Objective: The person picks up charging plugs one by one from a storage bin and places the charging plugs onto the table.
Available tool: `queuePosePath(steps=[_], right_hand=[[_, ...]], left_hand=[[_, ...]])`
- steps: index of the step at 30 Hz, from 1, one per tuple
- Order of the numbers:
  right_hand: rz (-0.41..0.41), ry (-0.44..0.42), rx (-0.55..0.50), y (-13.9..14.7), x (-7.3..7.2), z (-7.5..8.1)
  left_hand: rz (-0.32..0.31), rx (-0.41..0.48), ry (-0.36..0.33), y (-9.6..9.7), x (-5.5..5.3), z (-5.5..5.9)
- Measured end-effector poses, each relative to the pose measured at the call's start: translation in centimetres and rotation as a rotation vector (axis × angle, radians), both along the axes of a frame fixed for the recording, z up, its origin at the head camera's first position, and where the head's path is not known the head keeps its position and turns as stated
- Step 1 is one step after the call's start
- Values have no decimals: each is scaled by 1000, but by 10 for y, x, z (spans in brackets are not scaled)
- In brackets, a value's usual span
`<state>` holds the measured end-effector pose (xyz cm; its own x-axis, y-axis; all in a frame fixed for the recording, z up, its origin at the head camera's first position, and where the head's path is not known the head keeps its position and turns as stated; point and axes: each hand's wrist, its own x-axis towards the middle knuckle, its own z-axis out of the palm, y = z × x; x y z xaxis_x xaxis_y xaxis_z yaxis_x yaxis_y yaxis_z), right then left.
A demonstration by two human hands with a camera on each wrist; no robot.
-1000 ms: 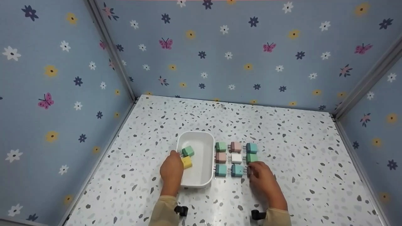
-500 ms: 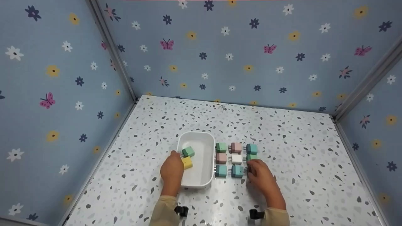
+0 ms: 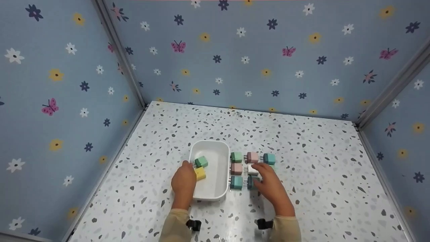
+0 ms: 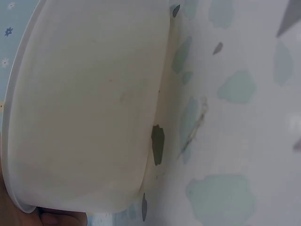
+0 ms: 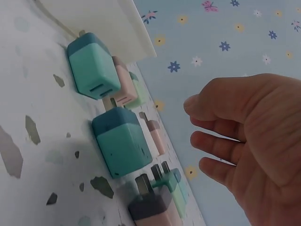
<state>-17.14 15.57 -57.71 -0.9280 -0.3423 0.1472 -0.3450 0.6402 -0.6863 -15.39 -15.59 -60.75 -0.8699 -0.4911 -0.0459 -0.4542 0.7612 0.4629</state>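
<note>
My left hand grips the left rim of a white plastic tub. Its fingers show at the tub's rim in the left wrist view. Inside lie a green plug charger and a yellow one. My right hand hovers over the front of a group of chargers, fingers bent with nothing between them. Nearest below it is a teal charger with a darker end. A pink charger with a grey end lies beside that one, hidden under the hand in the head view.
Other chargers stand in rows right of the tub: turquoise, pink, green, another pink, white and blue-teal. Flowered panels enclose the speckled table at the back and sides.
My right hand has moved left, from the front-right charger to over the middle teal one in the front row. The left hand and the tub have stayed in place.
</note>
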Motion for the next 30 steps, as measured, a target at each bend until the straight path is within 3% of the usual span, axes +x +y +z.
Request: queuePosePath(steps=[17, 23, 30], right_hand=[[63, 96, -2, -46, -3, 4], [84, 145, 42, -66, -3, 5], [120, 140, 100, -90, -3, 4]], left_hand=[[-12, 3, 17, -1, 0, 2], [-11, 7, 13, 0, 0, 2], [-3, 28, 6, -1, 0, 3]])
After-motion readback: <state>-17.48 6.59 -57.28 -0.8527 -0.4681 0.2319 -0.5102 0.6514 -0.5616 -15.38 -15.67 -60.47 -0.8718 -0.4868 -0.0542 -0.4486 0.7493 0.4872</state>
